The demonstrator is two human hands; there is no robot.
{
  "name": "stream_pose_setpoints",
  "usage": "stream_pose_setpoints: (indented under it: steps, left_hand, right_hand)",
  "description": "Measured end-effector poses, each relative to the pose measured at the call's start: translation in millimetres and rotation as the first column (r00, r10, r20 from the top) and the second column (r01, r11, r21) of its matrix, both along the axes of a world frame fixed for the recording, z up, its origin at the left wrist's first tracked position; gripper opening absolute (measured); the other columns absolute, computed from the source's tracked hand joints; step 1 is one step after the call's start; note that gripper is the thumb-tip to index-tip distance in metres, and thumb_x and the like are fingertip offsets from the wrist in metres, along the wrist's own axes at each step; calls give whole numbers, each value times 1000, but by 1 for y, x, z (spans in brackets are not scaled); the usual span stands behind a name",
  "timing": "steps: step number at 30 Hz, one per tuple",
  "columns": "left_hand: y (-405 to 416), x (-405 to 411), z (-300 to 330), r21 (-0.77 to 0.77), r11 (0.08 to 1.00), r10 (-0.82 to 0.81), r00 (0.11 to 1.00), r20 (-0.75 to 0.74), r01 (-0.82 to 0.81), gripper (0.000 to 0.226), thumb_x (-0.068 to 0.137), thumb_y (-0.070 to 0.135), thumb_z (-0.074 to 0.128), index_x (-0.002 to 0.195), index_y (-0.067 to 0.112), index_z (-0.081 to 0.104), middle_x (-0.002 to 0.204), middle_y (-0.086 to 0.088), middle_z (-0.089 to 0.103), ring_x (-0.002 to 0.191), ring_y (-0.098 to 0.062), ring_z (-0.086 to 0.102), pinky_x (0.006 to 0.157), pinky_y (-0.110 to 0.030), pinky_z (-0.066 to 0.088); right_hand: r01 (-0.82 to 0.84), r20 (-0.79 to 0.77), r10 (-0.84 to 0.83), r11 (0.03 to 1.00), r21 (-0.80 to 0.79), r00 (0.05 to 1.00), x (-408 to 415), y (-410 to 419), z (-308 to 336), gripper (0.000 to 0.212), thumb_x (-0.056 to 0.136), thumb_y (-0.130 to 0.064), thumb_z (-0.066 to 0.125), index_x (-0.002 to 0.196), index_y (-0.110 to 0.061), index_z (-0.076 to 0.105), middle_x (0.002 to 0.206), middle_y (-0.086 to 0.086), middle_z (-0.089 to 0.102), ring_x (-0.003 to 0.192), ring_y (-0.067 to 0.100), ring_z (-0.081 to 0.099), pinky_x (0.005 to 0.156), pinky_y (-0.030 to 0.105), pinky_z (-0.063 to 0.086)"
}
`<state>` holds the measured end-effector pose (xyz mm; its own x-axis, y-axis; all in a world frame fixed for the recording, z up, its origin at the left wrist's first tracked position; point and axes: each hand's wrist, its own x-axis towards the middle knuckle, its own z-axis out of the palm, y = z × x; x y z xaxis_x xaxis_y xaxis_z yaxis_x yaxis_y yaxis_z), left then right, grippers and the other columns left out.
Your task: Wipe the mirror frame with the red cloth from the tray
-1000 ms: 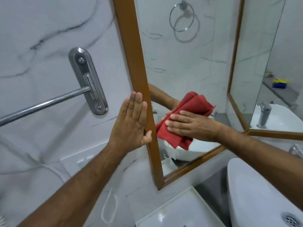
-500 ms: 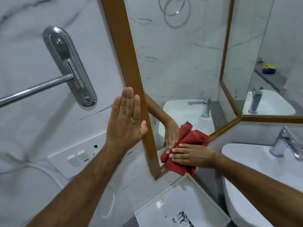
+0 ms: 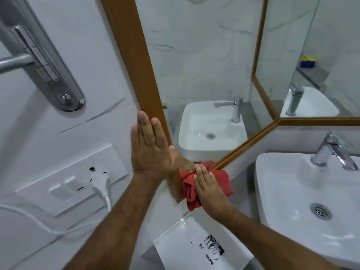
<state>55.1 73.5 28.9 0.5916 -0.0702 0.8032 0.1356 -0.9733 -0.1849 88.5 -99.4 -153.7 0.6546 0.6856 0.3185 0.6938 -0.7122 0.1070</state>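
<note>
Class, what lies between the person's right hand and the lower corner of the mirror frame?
The red cloth: in the head view, the right hand presses it flat against the mirror frame at that corner.

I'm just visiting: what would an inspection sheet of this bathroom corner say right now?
Surface: marbled white wall, mirror mounted on it.
Job's things: red cloth pressed on lower corner of wooden mirror frame; white tray below.
Clutter: blue-yellow item, seen only in reflection.
Hands: left hand flat against frame edge; right hand flat on cloth.
Cables: white plug in socket panel, cord trails left.
Surroundings: sink, tap, towel bar.
</note>
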Motion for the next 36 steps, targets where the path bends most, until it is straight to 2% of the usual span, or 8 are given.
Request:
stream_pose_setpoints:
  steps: [4, 10, 15, 18, 21, 25, 31, 36]
  left_hand:
    - [-8, -16, -10, -98, 994, -55, 993, -103, 44, 100, 79, 31, 51, 147, -6, -11, 157, -30, -17, 148, -39, -16, 123, -47, -7]
    - [-27, -84, -114, -305, 952, -174, 891, -418, 43, 92, 75, 25, 53, 150, -5, 9, 161, -28, -3, 150, -41, 3, 122, -49, 5]
    - [-25, -138, -194, -191, 977, -72, 697, -714, -95, 91, 55, 39, 75, 132, -5, 53, 146, -27, 43, 149, -34, 8, 118, -42, 5]
    - [-27, -147, -216, -71, 997, -30, 694, -719, -30, 58, 95, 44, 26, 114, 0, 58, 113, -16, 73, 136, -35, 44, 123, -42, 0]
    - [-22, -150, -233, 11, 999, 33, 610, -792, -39, 63, 97, 29, -6, 110, 3, 50, 127, -29, 62, 144, -34, 30, 119, -43, 10]
    - [-19, -153, -252, 79, 996, 31, 653, -757, 44, 54, 96, 23, 3, 112, 2, 50, 144, -29, 42, 150, -38, 2, 117, -41, 11]
    - [-48, -144, -236, -146, 986, -164, 579, -799, 78, 84, 47, 44, 87, 117, 3, 68, 133, -19, 60, 117, -35, 62, 119, -41, 2]
    - [-90, -121, -193, -355, 922, -377, 568, -732, 155, 70, 84, 55, 51, 136, 8, 55, 146, -13, 49, 133, -35, 47, 118, -51, 22]
  right_hand:
    - [-91, -118, 56, 946, -312, 991, -4, -34, 3, 88, 94, -29, 62, 157, -12, 5, 165, 17, -3, 150, 39, -2, 115, 61, 23]
    - [-96, -344, -30, 935, -343, 938, -24, -59, 15, 46, 83, -22, 77, 123, -15, 55, 120, 13, 63, 112, 32, 58, 92, 48, 50]
    - [-2, -403, -86, 977, -213, 911, -38, -57, -8, 19, 95, -32, 63, 110, -20, 64, 108, 3, 63, 104, 22, 55, 87, 40, 48]
    - [134, -455, -200, 976, -174, 868, -57, -46, -54, 45, 94, -37, 62, 134, -21, 52, 141, 5, 50, 132, 27, 42, 113, 48, 33]
    - [148, -600, -323, 935, -323, 731, -89, -37, -102, 56, 103, -33, 45, 153, -16, 27, 163, 7, 23, 149, 34, 17, 115, 56, 26]
    - [165, -738, -378, 923, -348, 559, -130, -29, -128, 69, 76, -65, 69, 124, -18, 56, 125, 2, 70, 120, 32, 58, 73, 53, 59]
    - [339, -725, -346, 926, -164, 595, -101, -53, -88, 58, 96, -44, 51, 142, -10, 40, 149, 12, 43, 138, 31, 37, 116, 44, 28]
    - [651, -551, -515, 756, 70, 657, -100, -77, -49, 66, 102, -52, 32, 155, -16, 15, 166, 5, 12, 151, 27, 13, 123, 41, 6]
